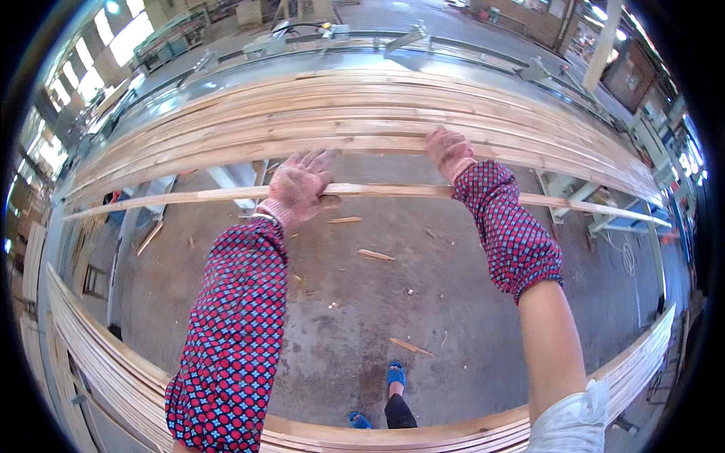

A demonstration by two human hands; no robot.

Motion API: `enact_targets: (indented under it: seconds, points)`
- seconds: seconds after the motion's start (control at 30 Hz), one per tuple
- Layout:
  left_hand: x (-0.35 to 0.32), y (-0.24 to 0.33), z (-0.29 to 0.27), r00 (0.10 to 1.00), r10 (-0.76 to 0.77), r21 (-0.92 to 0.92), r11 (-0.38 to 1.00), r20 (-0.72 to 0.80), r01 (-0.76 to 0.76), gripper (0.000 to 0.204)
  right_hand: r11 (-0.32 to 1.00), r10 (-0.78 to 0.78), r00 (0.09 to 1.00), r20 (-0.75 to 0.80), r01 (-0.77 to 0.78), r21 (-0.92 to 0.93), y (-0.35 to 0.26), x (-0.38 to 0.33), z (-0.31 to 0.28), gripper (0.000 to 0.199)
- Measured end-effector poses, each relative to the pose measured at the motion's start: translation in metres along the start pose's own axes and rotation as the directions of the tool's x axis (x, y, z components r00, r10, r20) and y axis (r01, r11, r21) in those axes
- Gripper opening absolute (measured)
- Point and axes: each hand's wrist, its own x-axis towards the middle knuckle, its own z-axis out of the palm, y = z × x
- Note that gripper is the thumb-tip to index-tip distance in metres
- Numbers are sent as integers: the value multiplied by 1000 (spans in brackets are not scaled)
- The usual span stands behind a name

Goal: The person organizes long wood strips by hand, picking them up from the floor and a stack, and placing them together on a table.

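My left hand (297, 187), in a pinkish work glove, lies over a narrow wooden strip (393, 190) with its fingers stretched out and spread. Its thumb shows on the strip's near side. Farther right, my gloved right hand (451, 151) is closed at the near edge of a layer of long wooden boards (370, 121), fingers curled over the closest board; their tips are hidden. The strip passes beneath my right wrist, separated from the layer by a gap. Patterned red and blue sleeve covers wrap my forearms.
A second stack of long boards (362, 438) crosses close in front of my body. Wood scraps (375, 255) lie on the concrete floor (355, 302) between the stacks. Metal frame legs (232, 181) stand under the far boards, with machinery rails (408, 41) behind. A coiled cable (628, 260) hangs at right.
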Motion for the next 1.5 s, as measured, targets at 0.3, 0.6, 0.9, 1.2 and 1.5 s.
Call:
enact_targets:
  seconds: [0.3, 0.6, 0.9, 1.2, 1.5]
  points:
    - [-7, -9, -13, 895, -308, -82, 933, 322, 351, 59, 518, -316, 846, 431, -226, 825, 61, 7, -84, 33]
    - [17, -1, -1, 959, -238, -73, 965, 154, 251, 73, 955, -39, 994, -104, 68, 289, 27, 35, 45, 21]
    - [4, -1, -14, 895, -357, -27, 926, 266, 377, 83, 614, -219, 857, 466, -250, 749, 54, 36, -79, 29]
    - [16, 6, -15, 897, -320, -116, 922, 305, 369, 71, 981, 35, 998, 53, -44, 191, 6, 89, 43, 33]
    - [15, -6, -7, 907, -334, -20, 936, 256, 351, 87, 380, -434, 825, 362, -196, 904, 50, 52, -43, 27]
